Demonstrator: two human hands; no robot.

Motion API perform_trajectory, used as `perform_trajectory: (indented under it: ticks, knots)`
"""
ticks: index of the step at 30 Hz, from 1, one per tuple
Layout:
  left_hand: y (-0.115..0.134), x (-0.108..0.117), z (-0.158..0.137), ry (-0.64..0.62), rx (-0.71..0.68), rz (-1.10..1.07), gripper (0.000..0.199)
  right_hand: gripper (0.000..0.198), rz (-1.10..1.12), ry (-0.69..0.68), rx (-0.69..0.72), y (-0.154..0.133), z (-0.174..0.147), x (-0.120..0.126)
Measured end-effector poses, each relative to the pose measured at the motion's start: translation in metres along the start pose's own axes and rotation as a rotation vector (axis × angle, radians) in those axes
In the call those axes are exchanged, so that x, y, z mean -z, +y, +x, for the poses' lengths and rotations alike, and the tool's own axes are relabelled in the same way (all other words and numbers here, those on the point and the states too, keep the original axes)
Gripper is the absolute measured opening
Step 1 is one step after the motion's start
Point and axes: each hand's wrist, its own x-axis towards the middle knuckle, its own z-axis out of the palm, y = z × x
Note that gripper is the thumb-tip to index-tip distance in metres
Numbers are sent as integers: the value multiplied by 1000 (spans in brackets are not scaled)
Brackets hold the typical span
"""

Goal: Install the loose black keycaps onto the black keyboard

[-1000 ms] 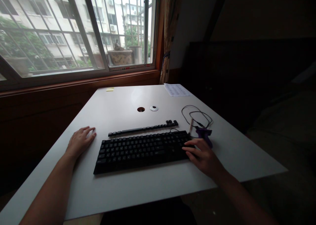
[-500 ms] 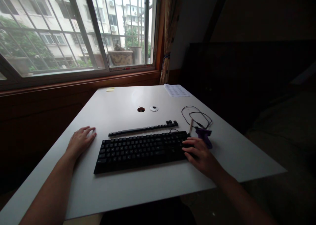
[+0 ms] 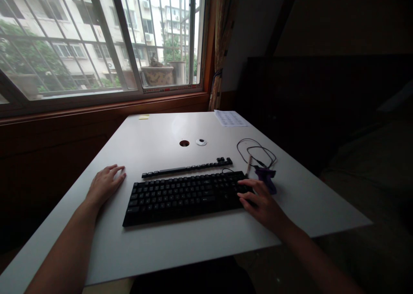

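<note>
A black keyboard (image 3: 180, 197) lies across the white table in front of me. My right hand (image 3: 258, 201) is over its right end, thumb and forefinger apart at the number keys; whether a key is between the fingertips I cannot make out. My left hand (image 3: 105, 184) rests flat on the table left of the keyboard, fingers loosely spread and holding nothing. Behind the keyboard runs a line of loose black keycaps (image 3: 187, 169), among them a long space bar. The keyboard's front strip looks dark, without visible keys.
Beside my right hand lie a purple cloth-like item (image 3: 266, 177), a thin light stick (image 3: 249, 165) and a looped black cable (image 3: 258, 147). Farther back are a round hole (image 3: 184, 143), its white cover (image 3: 201, 142), printed paper (image 3: 231, 118) and yellow notes (image 3: 143, 117).
My right hand has shifted very slightly, its forefinger more bent over the number keys. My left hand, the keyboard and the loose keycaps have stayed in place.
</note>
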Motion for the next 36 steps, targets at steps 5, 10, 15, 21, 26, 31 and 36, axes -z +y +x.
perform_trajectory:
  ticks: [5, 10, 15, 21, 26, 31, 36]
  knots:
    - [0, 0, 0, 2, 1, 11, 66, 13, -2, -2, 4, 1, 0, -2]
    - [2, 2, -1, -10, -2, 15, 69, 11, -3, -21, 20, 0, 0, -3]
    - [2, 2, -1, -11, -4, 11, 68, 12, -4, -18, 11, -3, 0, -1]
    - [3, 3, -2, 14, 7, -14, 63, 28, -21, 30, 6, -6, -1, 3]
    - [2, 2, -1, -3, 16, -15, 66, 30, -12, 64, -8, -7, -2, 5]
    - [0, 2, -1, 9, -1, -18, 63, 30, -6, 72, -5, -7, -2, 6]
    - [2, 3, -1, 17, -7, -28, 64, 29, -4, 76, -2, -7, -3, 6]
